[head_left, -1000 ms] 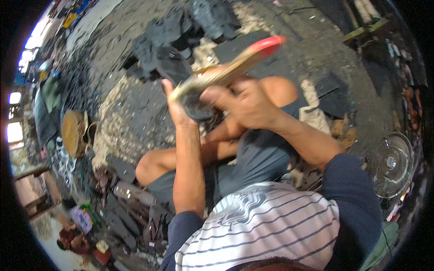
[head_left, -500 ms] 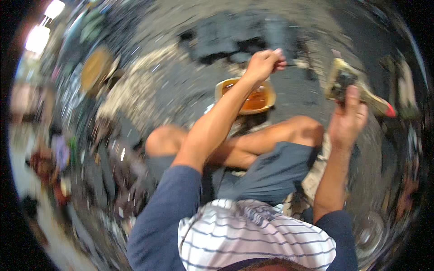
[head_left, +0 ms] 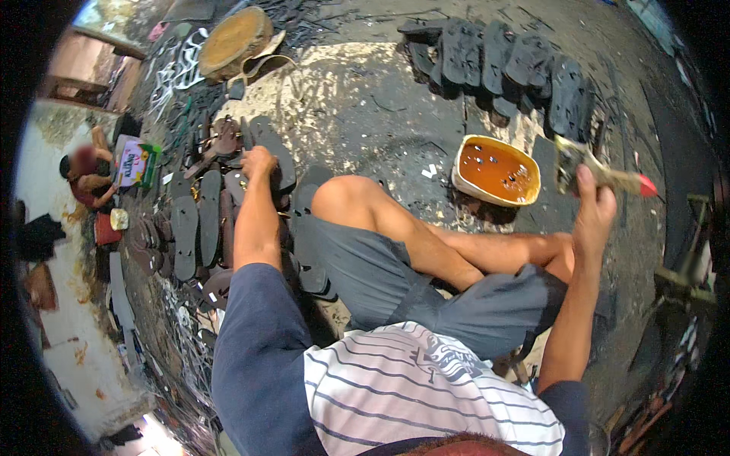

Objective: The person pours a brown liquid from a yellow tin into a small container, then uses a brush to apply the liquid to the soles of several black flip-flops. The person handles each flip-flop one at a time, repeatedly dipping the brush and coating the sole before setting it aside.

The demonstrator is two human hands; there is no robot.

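Observation:
My left hand [head_left: 258, 163] is stretched out to the left, its fingers curled in among brown and black sandals [head_left: 223, 142]. Beside it lies a dark flat sole [head_left: 274, 152]. What those fingers pinch is hidden. On the right, my right hand [head_left: 595, 205] grips a broad paintbrush [head_left: 608, 176] with a pale handle tipped in red and dark, clotted bristles. Just left of the brush, a cream tub [head_left: 458, 182] on the floor holds amber-brown liquid with dark specks and bubbles.
Several black sandal soles [head_left: 502, 64] stand in a row ahead. A round wood block [head_left: 237, 42] lies far left, near white straps [head_left: 186, 64]. More black sandals [head_left: 207, 216] crowd the floor at left. Another person [head_left: 90, 178] sits beyond, holding a colourful package [head_left: 137, 162].
My left hand has swung from above the tub to the sandals at left. The view has turned leftward. My right hand still holds the paintbrush out at right.

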